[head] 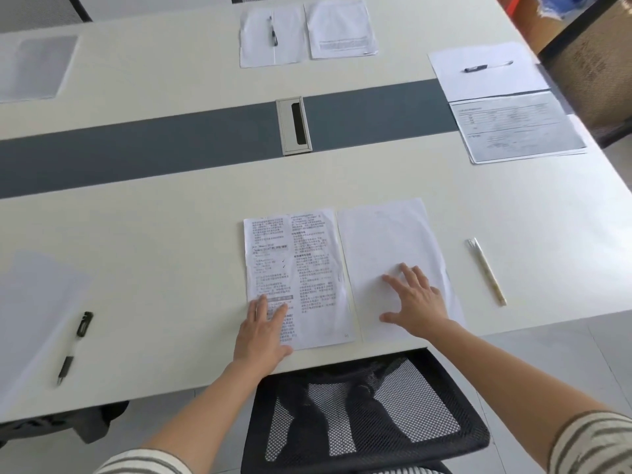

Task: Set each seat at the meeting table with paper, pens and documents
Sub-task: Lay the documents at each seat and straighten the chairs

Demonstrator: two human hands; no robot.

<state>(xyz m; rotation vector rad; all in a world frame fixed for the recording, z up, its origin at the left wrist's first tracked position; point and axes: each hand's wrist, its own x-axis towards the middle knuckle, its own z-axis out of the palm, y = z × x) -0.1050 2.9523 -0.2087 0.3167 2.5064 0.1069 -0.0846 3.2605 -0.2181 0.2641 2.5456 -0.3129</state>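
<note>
A printed document (pixel 301 261) and a blank sheet (pixel 383 241) lie side by side at the near table edge, above a black mesh chair (pixel 359 412). My left hand (pixel 261 331) rests flat on the document's lower left corner. My right hand (pixel 415 301) lies flat with fingers spread on the lower part of the blank sheet. Neither hand holds anything. A pale pen (pixel 487 270) lies on the bare table to the right of the blank sheet.
The cream table (pixel 154 234) has a grey centre strip with a cable port (pixel 294 126). A blank sheet (pixel 30 302) and black pen (pixel 73 347) lie at the left seat. Paper sets with pens lie at the far seat (pixel 273 39) and right end (pixel 489 70).
</note>
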